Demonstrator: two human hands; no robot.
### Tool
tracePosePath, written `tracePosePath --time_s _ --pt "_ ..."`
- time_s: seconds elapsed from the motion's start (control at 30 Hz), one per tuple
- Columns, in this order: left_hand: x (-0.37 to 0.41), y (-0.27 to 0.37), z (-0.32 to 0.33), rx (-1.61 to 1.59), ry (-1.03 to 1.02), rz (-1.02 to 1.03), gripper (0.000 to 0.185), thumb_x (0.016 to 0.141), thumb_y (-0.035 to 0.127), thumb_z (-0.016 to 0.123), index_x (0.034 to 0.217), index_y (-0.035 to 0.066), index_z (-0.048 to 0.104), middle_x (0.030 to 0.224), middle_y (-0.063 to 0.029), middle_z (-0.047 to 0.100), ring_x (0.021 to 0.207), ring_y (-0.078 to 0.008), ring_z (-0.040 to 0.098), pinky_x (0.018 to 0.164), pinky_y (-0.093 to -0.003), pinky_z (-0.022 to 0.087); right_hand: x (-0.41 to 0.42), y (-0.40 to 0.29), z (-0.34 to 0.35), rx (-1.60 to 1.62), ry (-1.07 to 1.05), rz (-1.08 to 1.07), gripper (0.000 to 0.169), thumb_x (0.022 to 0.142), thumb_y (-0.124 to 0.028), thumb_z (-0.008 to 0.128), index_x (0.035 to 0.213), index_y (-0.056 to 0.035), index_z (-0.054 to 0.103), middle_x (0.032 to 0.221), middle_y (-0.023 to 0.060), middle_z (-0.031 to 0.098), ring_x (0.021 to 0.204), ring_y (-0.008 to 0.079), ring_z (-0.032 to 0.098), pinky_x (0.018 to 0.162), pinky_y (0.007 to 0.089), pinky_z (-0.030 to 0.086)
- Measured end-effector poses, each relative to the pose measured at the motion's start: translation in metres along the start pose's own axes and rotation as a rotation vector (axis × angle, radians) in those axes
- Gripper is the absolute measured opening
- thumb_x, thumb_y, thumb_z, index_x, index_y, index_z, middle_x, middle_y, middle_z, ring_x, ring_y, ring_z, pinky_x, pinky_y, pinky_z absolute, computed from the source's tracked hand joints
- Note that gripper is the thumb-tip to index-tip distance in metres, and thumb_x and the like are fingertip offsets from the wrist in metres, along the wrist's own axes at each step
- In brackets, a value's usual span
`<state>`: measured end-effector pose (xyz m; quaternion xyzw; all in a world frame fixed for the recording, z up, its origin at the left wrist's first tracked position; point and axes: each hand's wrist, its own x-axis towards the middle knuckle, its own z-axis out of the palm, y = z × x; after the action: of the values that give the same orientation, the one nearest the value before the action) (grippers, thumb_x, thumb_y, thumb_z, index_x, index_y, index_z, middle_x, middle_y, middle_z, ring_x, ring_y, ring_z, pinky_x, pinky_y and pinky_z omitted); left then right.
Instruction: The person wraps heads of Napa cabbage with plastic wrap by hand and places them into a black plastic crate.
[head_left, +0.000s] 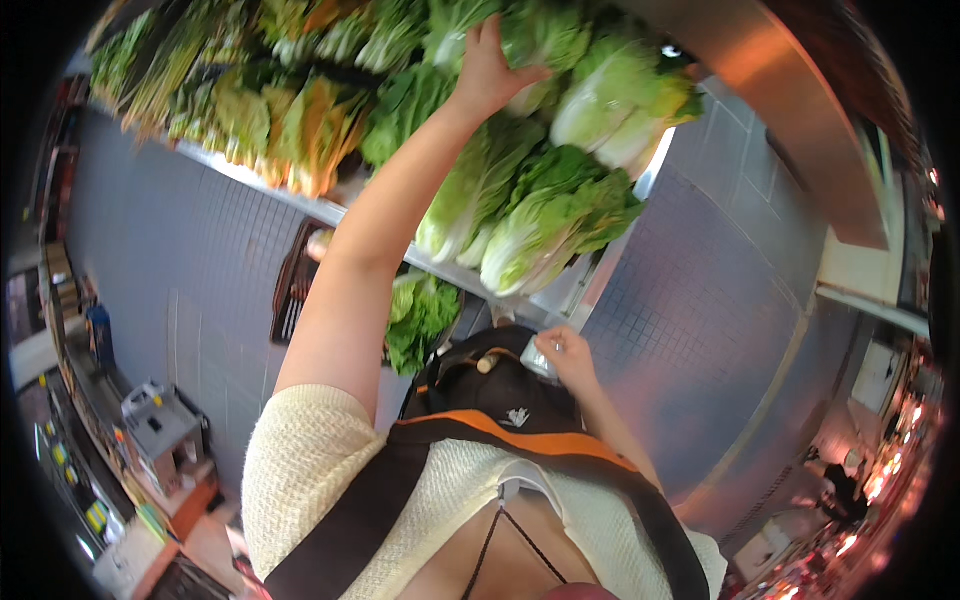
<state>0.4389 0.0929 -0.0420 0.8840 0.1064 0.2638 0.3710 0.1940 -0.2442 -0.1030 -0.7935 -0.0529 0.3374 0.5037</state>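
My left hand is stretched far forward over heads of napa cabbage, its fingers spread and its thumb out to the right. It lies over or against the leaves; whether it touches them cannot be told. More napa cabbage lies wrapped at the near right corner of the display stand, and another large head is right of my left hand. Close to my waist, in front of a black apron with orange trim, my right hand holds a small whitish object, blurred and partly hidden by the fingers.
Leafy greens with yellowed leaves fill the stand's left part, behind its metal edge. Below the edge are a dark crate and loose green leaves. A curved metal panel rises at the upper right. Tiled floor flanks the stand.
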Motion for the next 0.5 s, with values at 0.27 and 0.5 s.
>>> tracePosePath --time_s 0.27,0.5 --pt "-0.253 -0.063 -0.204 -0.336 0.380 -0.584 0.024 0.079 0.014 0.066 0.099 0.002 0.061 0.093 -0.0070 0.061 0.081 -0.0151 0.059 0.070 -0.0264 0.048 0.032 -0.018 0.077 0.331 -0.380 0.149 0.016 0.083 -0.017 0.064 0.087 -0.0028 0.056 0.076 0.0023 0.059 0.067 0.0059 0.052 0.061 0.0214 0.043" --pt "-0.406 -0.220 -0.203 0.495 -0.064 -0.828 0.034 0.073 0.023 0.066 0.101 0.004 0.062 0.106 -0.0134 0.059 0.093 -0.0306 0.058 0.078 -0.0400 0.046 0.009 0.022 0.130 -0.012 -0.513 0.248 0.016 0.081 -0.018 0.065 0.084 -0.0037 0.057 0.074 0.0008 0.058 0.066 0.0051 0.052 0.059 0.0211 0.043"
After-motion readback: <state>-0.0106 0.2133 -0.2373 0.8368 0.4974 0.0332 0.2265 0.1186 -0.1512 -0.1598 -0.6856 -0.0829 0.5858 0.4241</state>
